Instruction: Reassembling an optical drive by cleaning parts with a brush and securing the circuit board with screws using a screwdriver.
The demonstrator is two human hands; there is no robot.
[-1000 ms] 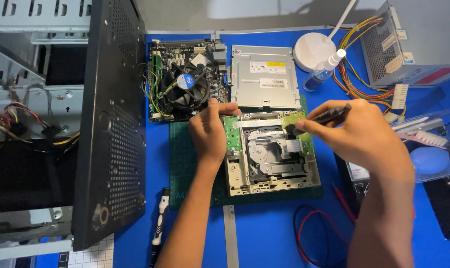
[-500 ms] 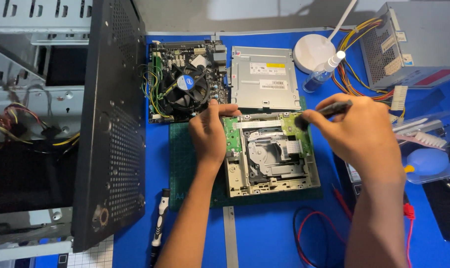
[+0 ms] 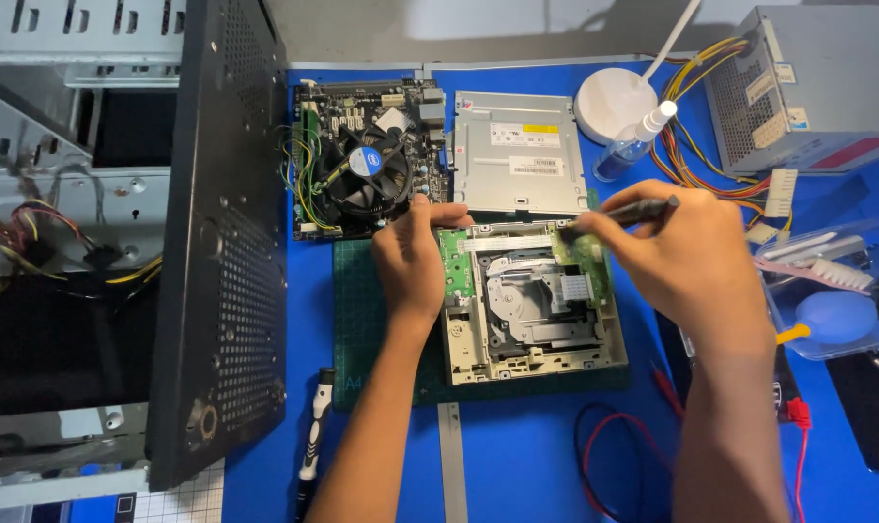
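Two bare hands are working over an opened optical drive (image 3: 531, 300) lying on a green cutting mat (image 3: 362, 320) at the centre of the frame. The left hand (image 3: 412, 260) is pressing flat on the drive's left edge, fingers spread, gripping nothing. The right hand (image 3: 686, 257) is pinching a dark screwdriver (image 3: 625, 210) tightly, its tip touching the green circuit board (image 3: 585, 254) at the drive's upper right corner. Judging by this, a fastener there is being worked; next comes keeping the tip seated while the drive is steadied. Above the drive are sitting its metal cover (image 3: 519, 152) and a motherboard (image 3: 367, 160).
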